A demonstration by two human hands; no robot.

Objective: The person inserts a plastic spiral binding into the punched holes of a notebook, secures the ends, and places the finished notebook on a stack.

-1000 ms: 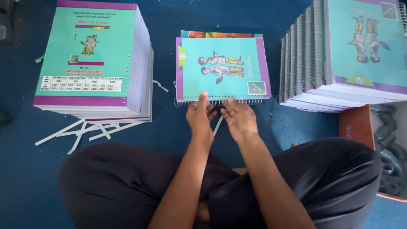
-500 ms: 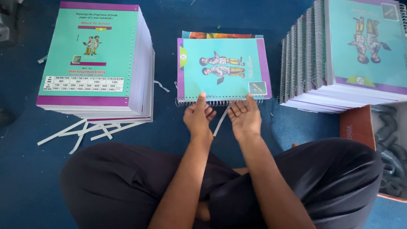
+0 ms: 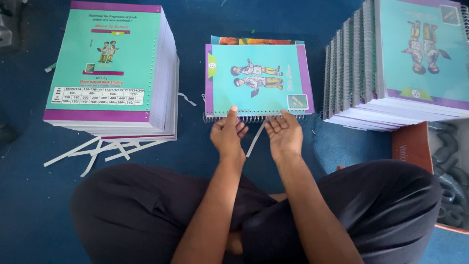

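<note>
**Both hands at the spiral edge of the centre notebook**

While the person sits cross-legged on the blue carpet [image 3: 29, 205], the teal spiral notebook [image 3: 258, 80] lies flat on it straight ahead, wire binding on the near edge. Left hand [image 3: 227, 136]: thumb up on the notebook's near edge, fingers curled loosely, gripping nothing. Right hand [image 3: 283, 134]: open, palm up, fingertips at the spiral, gripping nothing. A second cover peeks out at the notebook's far edge. Left of the notebook: tall stack of unbound pads [image 3: 117, 68], white paper strips [image 3: 97, 150] scattered at its base. Right of the notebook: leaning row of bound notebooks [image 3: 391, 63], and beyond it a brown box [image 3: 410, 145] and dark coiled hose [image 3: 452, 166]. Floor only; no walls visible.
</note>
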